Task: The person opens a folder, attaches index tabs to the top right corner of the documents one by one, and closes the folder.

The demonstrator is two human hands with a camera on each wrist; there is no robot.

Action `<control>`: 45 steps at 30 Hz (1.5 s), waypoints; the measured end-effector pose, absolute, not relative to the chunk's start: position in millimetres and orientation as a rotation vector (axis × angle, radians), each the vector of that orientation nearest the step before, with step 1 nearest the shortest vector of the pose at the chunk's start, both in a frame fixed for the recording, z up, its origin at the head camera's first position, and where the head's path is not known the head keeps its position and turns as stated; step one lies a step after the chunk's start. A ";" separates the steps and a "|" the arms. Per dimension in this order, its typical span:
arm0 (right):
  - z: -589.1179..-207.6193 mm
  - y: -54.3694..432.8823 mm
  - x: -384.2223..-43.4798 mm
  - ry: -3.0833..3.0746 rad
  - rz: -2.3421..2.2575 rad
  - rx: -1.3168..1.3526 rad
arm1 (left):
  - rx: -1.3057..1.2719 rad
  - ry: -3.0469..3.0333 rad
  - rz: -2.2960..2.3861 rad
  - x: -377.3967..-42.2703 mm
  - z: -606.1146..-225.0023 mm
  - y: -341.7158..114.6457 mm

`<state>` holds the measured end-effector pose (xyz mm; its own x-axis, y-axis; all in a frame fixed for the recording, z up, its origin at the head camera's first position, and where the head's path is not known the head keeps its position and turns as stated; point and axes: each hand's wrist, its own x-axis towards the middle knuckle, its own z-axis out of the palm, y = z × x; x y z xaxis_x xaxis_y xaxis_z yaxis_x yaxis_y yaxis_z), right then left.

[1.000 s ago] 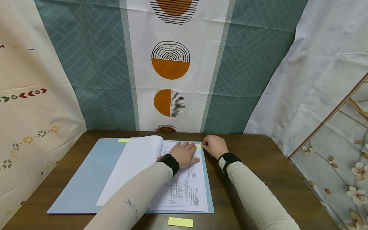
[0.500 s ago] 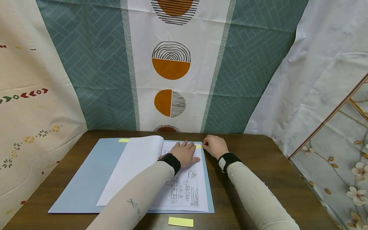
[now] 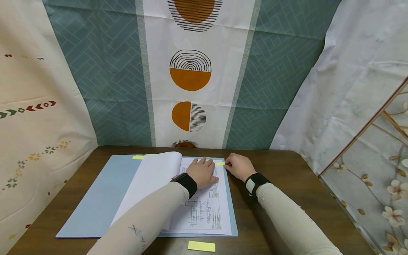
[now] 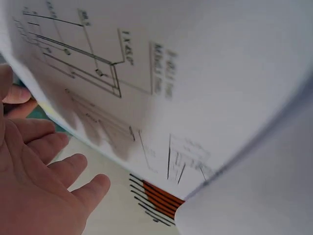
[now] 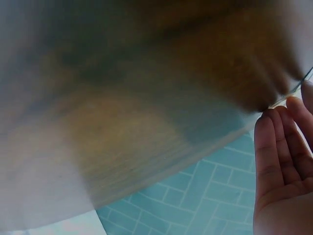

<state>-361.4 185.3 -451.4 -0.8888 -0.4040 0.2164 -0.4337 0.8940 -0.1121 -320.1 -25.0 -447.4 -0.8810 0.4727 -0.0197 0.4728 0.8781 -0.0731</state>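
A light blue folder (image 3: 92, 198) lies open on the table, with a stack of white sheets inside. My left hand (image 3: 201, 173) rests with straight, spread fingers on the top page (image 3: 220, 198), which carries a printed technical drawing. In the left wrist view the left hand's fingers (image 4: 54, 171) extend along the page edge. Past the page's upper right corner, my right hand (image 3: 239, 166) pinches the outer end of a yellow sticky note (image 3: 220, 163) between thumb and curled fingers. The right wrist view shows this hand's fingertips (image 5: 266, 120) low at the table.
Another yellow sticky note (image 3: 138, 157) sits at the folder's top left edge. A yellow sticky pad (image 3: 202, 246) lies on the wooden table (image 3: 274, 202) before the folder. A turned-over white sheet (image 3: 153, 187) curls at the middle. Patterned curtains (image 3: 287, 88) hang around the table.
My left hand has shifted very slightly left, so a bit more of the sticky note shows. The right hand stays at its outer end. The head view has tilted slightly.
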 end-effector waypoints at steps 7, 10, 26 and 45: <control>-450.0 188.9 -337.0 -2.811 0.245 0.776 | 0.924 3.048 -0.182 -283.4 -429.2 -42.3; -449.2 190.5 -324.7 -2.794 0.234 0.822 | 0.997 3.031 -0.227 -265.0 -423.6 -49.0; -444.6 190.3 -244.1 -2.735 0.250 1.010 | 1.222 2.975 -0.123 -199.3 -422.5 -81.9; -442.7 199.1 -178.3 -2.668 0.312 1.156 | 1.316 2.892 0.065 -161.1 -434.3 -90.9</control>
